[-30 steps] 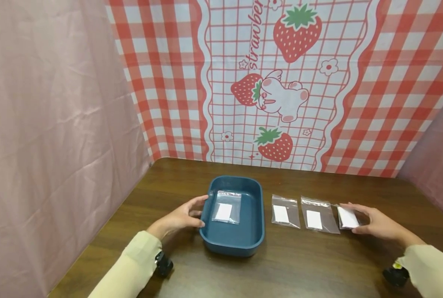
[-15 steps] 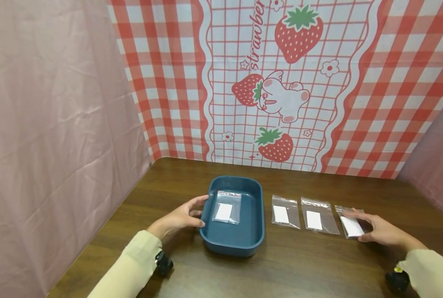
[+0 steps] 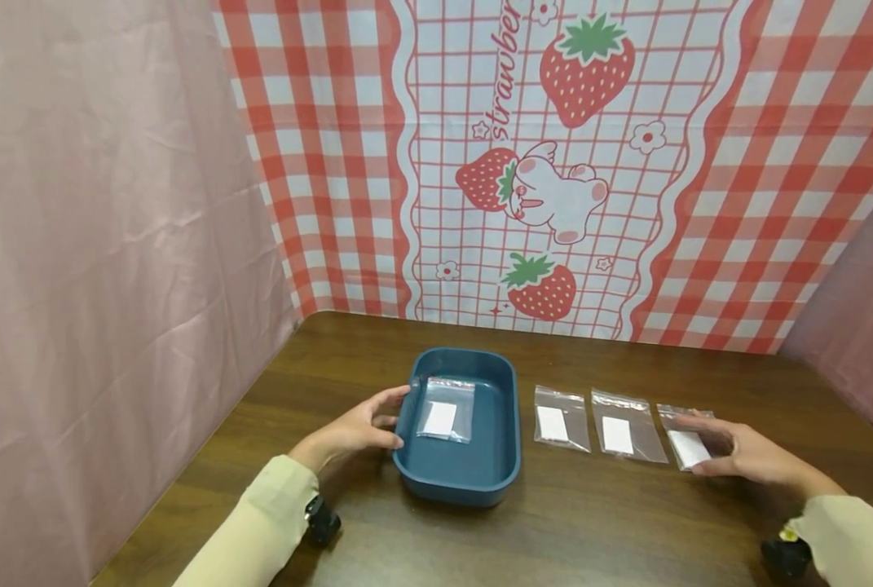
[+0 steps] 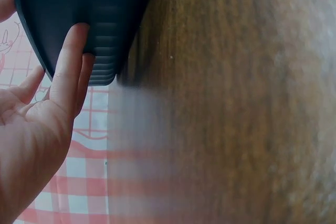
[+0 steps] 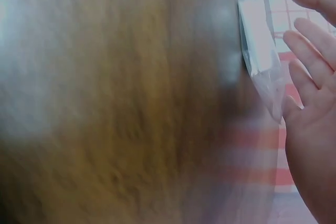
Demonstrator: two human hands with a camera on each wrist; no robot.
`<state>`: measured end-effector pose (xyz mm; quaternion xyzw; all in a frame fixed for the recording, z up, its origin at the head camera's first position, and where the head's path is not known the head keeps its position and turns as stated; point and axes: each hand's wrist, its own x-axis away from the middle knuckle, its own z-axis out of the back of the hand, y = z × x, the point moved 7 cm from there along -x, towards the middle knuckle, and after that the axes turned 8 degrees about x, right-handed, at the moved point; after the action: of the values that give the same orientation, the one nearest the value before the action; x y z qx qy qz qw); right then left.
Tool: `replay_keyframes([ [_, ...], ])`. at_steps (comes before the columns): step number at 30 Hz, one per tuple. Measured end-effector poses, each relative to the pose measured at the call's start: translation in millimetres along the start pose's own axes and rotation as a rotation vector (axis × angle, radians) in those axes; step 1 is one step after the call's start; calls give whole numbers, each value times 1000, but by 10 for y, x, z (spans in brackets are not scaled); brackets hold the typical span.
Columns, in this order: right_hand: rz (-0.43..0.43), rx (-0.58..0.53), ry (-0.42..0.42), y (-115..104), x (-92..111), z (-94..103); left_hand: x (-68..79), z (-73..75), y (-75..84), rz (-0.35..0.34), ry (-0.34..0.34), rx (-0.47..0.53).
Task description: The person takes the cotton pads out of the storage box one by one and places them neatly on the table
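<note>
My left hand (image 3: 359, 422) rests against the left wall of a blue rectangular bin (image 3: 456, 489), fingers extended along its outside, as the left wrist view also shows. Inside the bin lies a clear zip bag (image 3: 462, 408) with a white card-like piece in it. On the right, my right hand (image 3: 751, 456) spans another clear bag with a white piece (image 3: 689, 450), fingertips over its upper part and thumb by its lower edge. In the right wrist view the fingers are loosely spread beside this bag (image 5: 258, 38).
Two more clear bags, a left one (image 3: 562, 417) and a middle one (image 3: 629, 425), lie in a row between the bin and my right hand. The brown wooden table (image 3: 568, 522) ends at a strawberry-patterned checked cloth (image 3: 524, 204). A pink curtain (image 3: 128, 285) hangs at the left.
My right hand has brought its bag slightly nearer me, and the bag now lies flatter at the row's right end with the fingers looser. The left hand and bin have stayed put.
</note>
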<state>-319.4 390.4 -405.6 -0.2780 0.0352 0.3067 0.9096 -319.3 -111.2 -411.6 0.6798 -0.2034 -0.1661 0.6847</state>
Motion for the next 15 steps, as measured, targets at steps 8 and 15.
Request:
replay_keyframes([
  [8, -212, 45, 107, -23, -27, -46, 19, -8, -15, -7, 16, 30],
  [15, -340, 47, 170, -74, -50, -71, 3, -15, -7, -18, 2, 23],
])
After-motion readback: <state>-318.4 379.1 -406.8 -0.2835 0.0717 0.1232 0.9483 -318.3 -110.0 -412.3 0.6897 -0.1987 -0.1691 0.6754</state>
